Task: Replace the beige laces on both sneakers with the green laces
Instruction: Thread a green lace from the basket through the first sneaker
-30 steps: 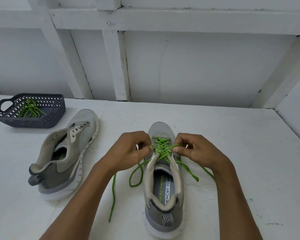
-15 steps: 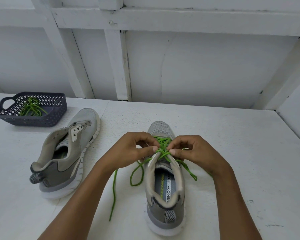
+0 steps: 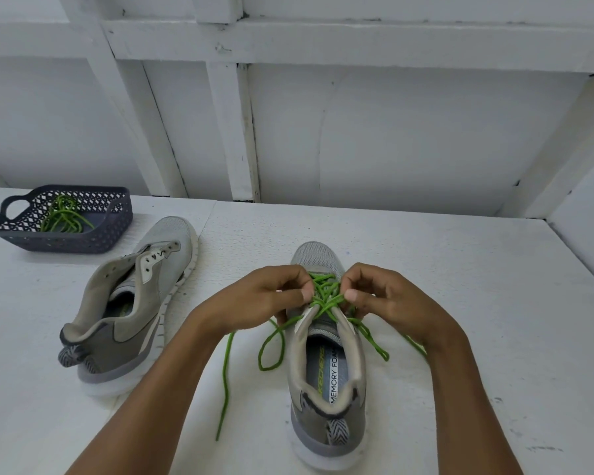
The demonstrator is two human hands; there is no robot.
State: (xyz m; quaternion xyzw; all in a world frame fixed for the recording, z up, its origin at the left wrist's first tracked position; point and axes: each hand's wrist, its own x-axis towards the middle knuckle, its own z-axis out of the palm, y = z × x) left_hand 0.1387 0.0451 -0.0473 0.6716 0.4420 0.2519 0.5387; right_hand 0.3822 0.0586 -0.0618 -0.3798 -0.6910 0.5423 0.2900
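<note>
Both hands are on the lacing. Our left hand [image 3: 268, 296] and right hand [image 3: 388, 299] are curled, thumb and fingertips of each pinching the green lace [image 3: 324, 293] where it crosses over the upper eyelets of the near sneaker [image 3: 323, 389]. The hands sit close together, the lace crossings between them.

The near sneaker stands upright on the table [image 3: 460, 269], toe away from us, heel toward us. Lace slack hangs off both sides: a loop and a long tail on the table to its left, and another loop on its right that runs under our right wrist.

The second sneaker [image 3: 134, 303] is well to the left, tilted to one side, toe pointing away. Beyond it at the far left is a dark perforated basket [image 3: 83, 241] with the spare green lace [image 3: 62, 217] bundled inside. Behind the table is a white wall [image 3: 391, 132].
</note>
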